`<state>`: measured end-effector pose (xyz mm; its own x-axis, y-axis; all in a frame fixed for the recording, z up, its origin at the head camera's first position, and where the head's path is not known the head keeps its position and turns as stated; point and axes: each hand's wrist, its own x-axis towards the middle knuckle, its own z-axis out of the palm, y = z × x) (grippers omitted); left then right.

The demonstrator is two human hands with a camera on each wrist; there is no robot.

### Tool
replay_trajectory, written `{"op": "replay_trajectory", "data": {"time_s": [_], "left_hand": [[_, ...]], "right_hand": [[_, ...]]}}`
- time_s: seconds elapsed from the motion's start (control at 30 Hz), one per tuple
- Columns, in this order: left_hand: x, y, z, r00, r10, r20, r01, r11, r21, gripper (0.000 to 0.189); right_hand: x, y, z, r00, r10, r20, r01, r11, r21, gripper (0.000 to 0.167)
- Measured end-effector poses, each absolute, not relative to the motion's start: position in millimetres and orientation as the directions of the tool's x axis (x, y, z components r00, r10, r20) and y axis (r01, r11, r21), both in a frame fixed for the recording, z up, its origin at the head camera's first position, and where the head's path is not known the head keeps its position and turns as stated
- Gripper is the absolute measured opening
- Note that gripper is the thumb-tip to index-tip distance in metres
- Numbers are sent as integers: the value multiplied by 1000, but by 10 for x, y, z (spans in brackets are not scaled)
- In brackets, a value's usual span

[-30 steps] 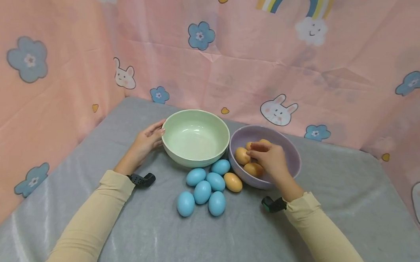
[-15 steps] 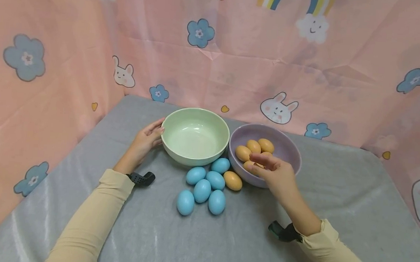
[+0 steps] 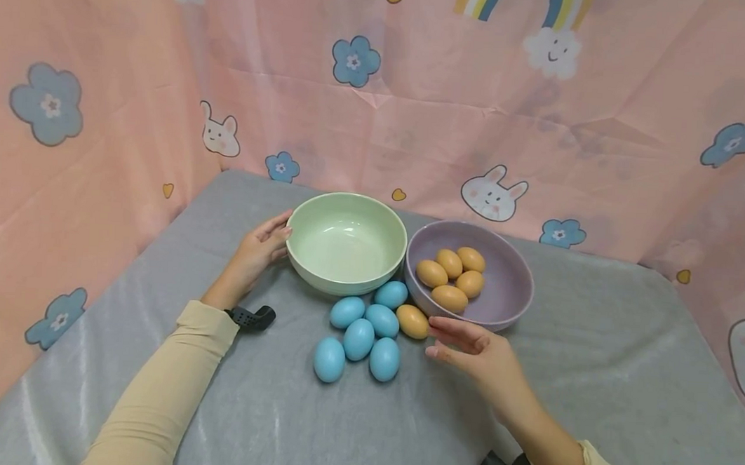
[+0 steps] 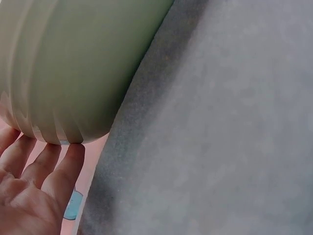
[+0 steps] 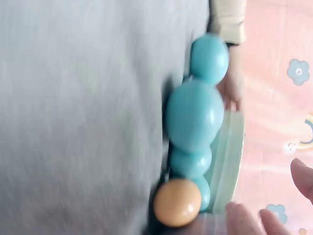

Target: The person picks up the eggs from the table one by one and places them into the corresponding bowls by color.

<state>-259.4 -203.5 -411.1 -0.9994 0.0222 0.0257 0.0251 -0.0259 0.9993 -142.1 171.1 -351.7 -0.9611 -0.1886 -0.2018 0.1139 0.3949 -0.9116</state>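
fingers point(image 3: 459, 328) of the right hand point(image 3: 494, 369): loosely bent and let go, thumb parted from the rest, just beside the lone orange egg point(image 3: 413, 322). in the right wrist view, a little blurred, shows some space between fingertips and egg. at the left hand point(image 3: 251, 258), fingers nearly straight, tips against the outer wall of the green bowl point(image 3: 346, 244) (plainest in the left wrist view) — touches it rather than clenching round it.

just right of the green bowl, the purple bowl point(image 3: 505, 288), rims side by side — whether touching or merely close, hard to tell. inside the purple bowl, five orange eggs point(image 3: 449, 263), gathered toward its left and middle. in front of the bowls, six blue eggs point(image 3: 358, 339) in a close cluster on the gray table point(image 3: 224, 407), the farthest two right by the green bowl. at the cluster's right edge, the lone orange egg, lying on the table close against the front of the purple bowl.

on both wrists, dark straps point(image 3: 251, 317), then tan sleeves point(image 3: 149, 389). behind it all, a pink backdrop point(image 3: 416, 122) printed with blue flowers point(image 3: 356, 61), rabbit faces point(image 3: 494, 193) and a rainbow point(image 3: 567, 11).
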Motion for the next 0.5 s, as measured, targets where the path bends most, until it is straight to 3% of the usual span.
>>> {"op": "replay_trajectory", "data": {"time_s": [0.23, 0.5], "left_hand": [[-2588, -2036, -4110, -999, 25, 23, 23, -20, 1000, 55], [-2591, -2037, -4117, -999, 26, 27, 27, -21, 999, 55]], "right_hand": [[-1361, 1702, -3643, -931, -181, -318, 244, 342, -908, 59], [-1366, 1724, -3776, -921, -203, -332, 292, 202, -935, 63]]}}
